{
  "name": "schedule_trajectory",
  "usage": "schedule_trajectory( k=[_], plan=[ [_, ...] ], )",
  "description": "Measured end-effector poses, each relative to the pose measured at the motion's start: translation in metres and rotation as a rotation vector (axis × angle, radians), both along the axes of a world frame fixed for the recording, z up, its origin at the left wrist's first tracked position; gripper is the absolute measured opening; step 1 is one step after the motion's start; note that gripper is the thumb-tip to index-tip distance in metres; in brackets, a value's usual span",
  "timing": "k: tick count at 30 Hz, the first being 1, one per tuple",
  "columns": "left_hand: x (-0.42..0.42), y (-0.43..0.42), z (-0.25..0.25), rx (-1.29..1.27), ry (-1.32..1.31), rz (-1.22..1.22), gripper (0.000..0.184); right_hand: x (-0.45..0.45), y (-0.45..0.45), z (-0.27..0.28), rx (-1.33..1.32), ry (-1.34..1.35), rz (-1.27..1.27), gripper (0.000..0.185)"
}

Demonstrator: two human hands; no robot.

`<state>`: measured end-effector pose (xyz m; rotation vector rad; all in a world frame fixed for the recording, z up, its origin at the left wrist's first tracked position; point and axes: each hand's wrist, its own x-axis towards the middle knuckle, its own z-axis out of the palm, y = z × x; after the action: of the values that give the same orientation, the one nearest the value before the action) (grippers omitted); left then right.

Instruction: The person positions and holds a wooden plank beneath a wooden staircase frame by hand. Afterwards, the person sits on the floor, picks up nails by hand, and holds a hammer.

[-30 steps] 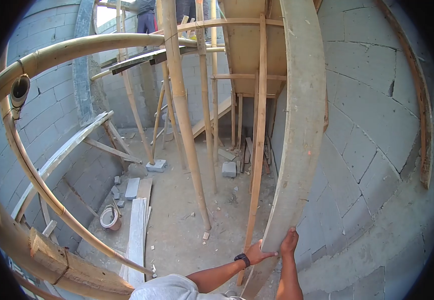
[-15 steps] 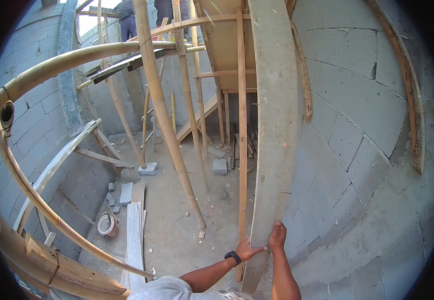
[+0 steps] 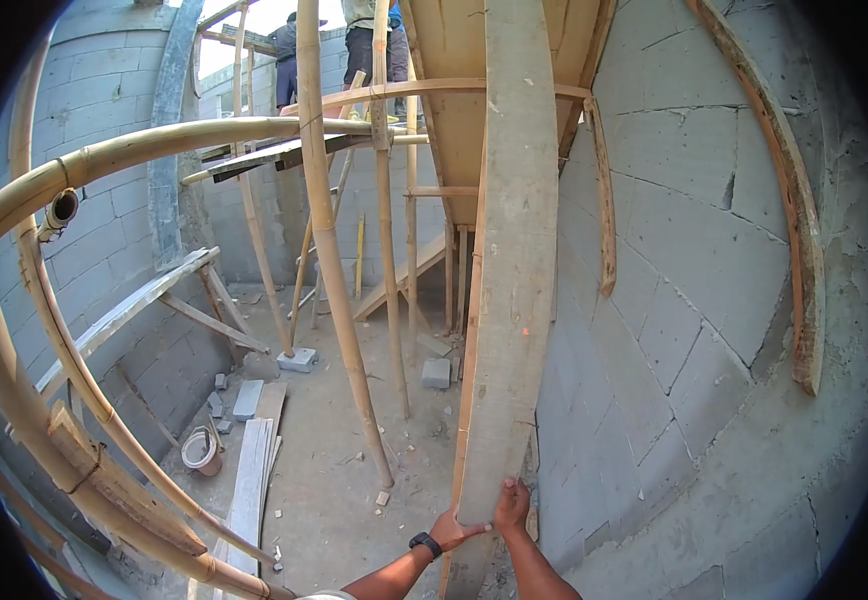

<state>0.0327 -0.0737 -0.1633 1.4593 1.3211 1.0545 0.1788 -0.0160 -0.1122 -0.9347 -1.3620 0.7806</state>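
Note:
A long, pale wooden plank (image 3: 514, 250) runs up the view from my hands towards the slanted plywood panel (image 3: 444, 130). My left hand (image 3: 457, 532), below a black wristwatch (image 3: 425, 544), grips its left edge near the lower end. My right hand (image 3: 512, 504) is closed around the right edge, slightly higher. Both thumbs lie across the near face and come close together; the fingers behind are hidden. A thin upright wooden strip (image 3: 467, 400) shows along the plank's left side.
Bamboo poles (image 3: 329, 240) and a curved bamboo rail (image 3: 154, 145) stand to the left. A grey block wall (image 3: 654, 260) rises on the right. On the floor are a bucket (image 3: 201, 452), loose boards (image 3: 250, 480) and blocks (image 3: 436, 374). People (image 3: 359, 45) stand at the back.
The plank has shifted left, closing the gap to the thin upright strip. Both hands have moved left and lower in view, still gripping it. The camera has tilted up, showing more of the people behind.

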Motion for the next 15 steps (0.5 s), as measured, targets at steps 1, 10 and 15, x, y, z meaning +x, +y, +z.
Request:
schedule_trajectory(
  k=[1,10,15],
  plan=[
    [0.002,-0.001,-0.001,0.013,0.007,0.032,0.075,0.001,0.002,-0.006,-0.012,-0.023,0.001,0.066],
    [0.012,-0.004,-0.012,0.049,-0.026,0.126,0.068,0.006,-0.001,-0.002,-0.020,-0.042,0.009,0.061],
    [0.012,-0.007,0.002,0.037,0.036,0.114,0.063,0.004,-0.003,-0.002,-0.084,-0.038,-0.007,0.061]
  ],
)
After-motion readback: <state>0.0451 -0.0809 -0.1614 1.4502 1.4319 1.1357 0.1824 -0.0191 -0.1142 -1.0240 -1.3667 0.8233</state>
